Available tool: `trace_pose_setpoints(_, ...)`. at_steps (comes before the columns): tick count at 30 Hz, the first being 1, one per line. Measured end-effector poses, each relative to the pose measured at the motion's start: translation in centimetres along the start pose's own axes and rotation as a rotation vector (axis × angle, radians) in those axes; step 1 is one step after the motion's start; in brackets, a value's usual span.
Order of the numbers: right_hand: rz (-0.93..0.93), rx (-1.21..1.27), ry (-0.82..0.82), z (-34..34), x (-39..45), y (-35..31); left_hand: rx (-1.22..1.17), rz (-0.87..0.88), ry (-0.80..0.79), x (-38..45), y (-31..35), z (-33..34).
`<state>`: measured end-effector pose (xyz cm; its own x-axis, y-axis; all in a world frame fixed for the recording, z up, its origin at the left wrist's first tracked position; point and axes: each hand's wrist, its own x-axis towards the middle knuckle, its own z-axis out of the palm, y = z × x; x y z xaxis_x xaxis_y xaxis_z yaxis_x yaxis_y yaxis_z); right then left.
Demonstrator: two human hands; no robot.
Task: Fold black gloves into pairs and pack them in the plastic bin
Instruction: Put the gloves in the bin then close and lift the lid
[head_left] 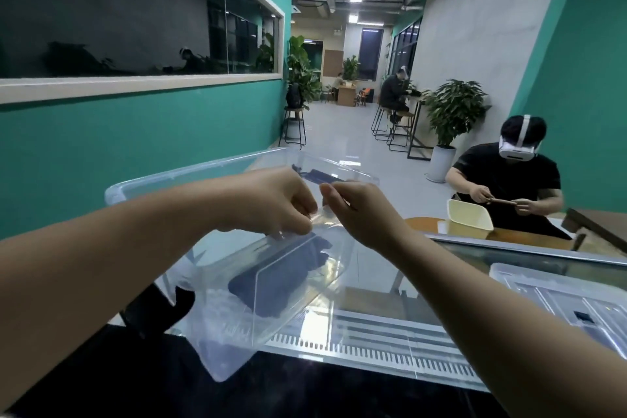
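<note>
My left hand (271,204) and my right hand (359,210) are close together in mid-air. Each pinches the top edge of a clear plastic bag (234,346) that hangs down and to the left from my fingers. Black gloves (281,282) show as a dark mass inside the bag. Behind and below the bag stands the large clear plastic bin (169,176), its rim at about hand height. Another dark glove (319,176) shows through the bin's far wall, just above my fingers.
A clear ribbed lid (559,295) lies on the glass-topped table (373,343) at the right. Across the table sits a person in a headset (509,176) beside a cream tub (470,217). A teal wall runs along the left.
</note>
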<state>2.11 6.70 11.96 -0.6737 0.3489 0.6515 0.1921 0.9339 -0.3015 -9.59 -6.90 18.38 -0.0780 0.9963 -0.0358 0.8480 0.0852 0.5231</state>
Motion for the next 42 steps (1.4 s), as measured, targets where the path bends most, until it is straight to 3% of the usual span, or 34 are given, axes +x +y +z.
trace_pose_setpoints(7, -0.077, -0.117, 0.178, -4.1, -6.2, 0.9, 0.032, 0.076, 0.012, -1.0, 3.2, 2.4)
trace_pose_setpoints(14, -0.043, -0.289, 0.328, -7.2, -11.3, 0.7, 0.065, 0.134, 0.177, -1.1, 6.2, 6.3)
trace_pose_setpoints(18, -0.04, -0.248, 0.426, -8.0, -13.8, 0.5, 0.145, 0.209, 0.375, -1.5, 6.2, 8.6)
trace_pose_setpoints(22, -0.02, -0.225, 0.571, -8.0, -16.8, 1.1, 0.358, 0.364, 0.744, -2.0, 5.3, 11.2)
trace_pose_setpoints(27, 0.181, -0.269, 0.691, -7.8, -21.3, 2.6, 0.383, 0.414, 0.838, -1.6, 5.4, 11.9)
trace_pose_setpoints(30, 0.371, -0.4, 0.592, -7.9, -23.6, 3.8, 0.366, 0.436, 0.82, -1.3, 5.1, 11.4)
trace_pose_setpoints(37, 1.045, -0.534, 0.031, -8.6, -25.7, 5.6, 0.328, 0.49, 0.798, -1.0, 4.8, 10.9)
trace_pose_setpoints(39, 1.105, -0.592, -0.054, -8.5, -25.6, 5.4, 0.311, 0.488, 0.782, -1.0, 4.6, 10.8)
trace_pose_setpoints(42, 1.152, -0.566, -0.037, -8.4, -25.3, 5.3, 0.294, 0.493, 0.772, -0.9, 4.4, 10.7)
